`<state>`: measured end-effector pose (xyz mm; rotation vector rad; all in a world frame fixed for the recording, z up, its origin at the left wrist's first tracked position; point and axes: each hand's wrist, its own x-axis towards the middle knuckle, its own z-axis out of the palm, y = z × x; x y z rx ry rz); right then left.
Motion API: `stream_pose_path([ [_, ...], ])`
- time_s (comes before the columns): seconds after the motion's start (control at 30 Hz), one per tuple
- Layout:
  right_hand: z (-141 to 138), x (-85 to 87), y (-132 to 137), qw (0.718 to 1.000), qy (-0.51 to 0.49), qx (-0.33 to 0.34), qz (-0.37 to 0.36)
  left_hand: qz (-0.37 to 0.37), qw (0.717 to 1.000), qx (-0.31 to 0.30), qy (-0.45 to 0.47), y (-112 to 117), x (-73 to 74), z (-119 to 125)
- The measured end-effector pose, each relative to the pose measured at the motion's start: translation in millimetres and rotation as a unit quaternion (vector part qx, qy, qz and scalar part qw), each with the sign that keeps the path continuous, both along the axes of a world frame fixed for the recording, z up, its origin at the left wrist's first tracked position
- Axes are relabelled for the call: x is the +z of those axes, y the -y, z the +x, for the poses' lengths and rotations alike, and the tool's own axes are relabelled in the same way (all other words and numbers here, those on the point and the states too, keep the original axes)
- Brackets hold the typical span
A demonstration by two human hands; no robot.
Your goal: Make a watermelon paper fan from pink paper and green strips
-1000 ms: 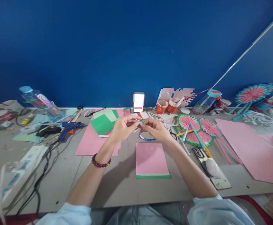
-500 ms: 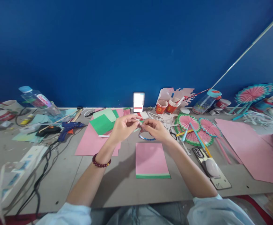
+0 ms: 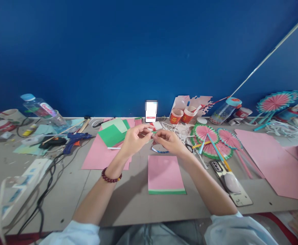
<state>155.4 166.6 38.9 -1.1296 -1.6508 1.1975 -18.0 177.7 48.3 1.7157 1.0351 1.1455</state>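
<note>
My left hand [image 3: 136,137] and my right hand [image 3: 168,140] meet above the table, fingertips pinched and almost touching. Whatever lies between the fingertips is too small to make out. Just below the right hand is a ring with a blue-and-white edge [image 3: 160,150], partly covered by that hand. Nearer to me lies a pink paper rectangle [image 3: 164,172] with light green and green strips along its near edge. Left of my left hand, green paper [image 3: 111,135] and pale green paper rest on larger pink sheets [image 3: 95,158].
A lit phone [image 3: 151,111] leans on the blue wall. Red paper cups [image 3: 176,116] and folded paper fans [image 3: 205,133] stand or lie to the right, beside a second phone [image 3: 237,194]. A glue gun [image 3: 74,139], bottle [image 3: 43,108] and power strip [image 3: 23,187] are left.
Both hands stay nearly in place, with only slight shifts at the fingertips. The papers and other things have not moved.
</note>
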Motion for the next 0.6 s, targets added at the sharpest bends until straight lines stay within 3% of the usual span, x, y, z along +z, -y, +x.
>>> stream_pose_path([
  [0.6, -1.0, -3.7, -0.7, 0.998, 0.001, -0.042, -0.052, 0.002, 0.999, 0.022, 0.029, -4.3, -1.8, -2.3],
])
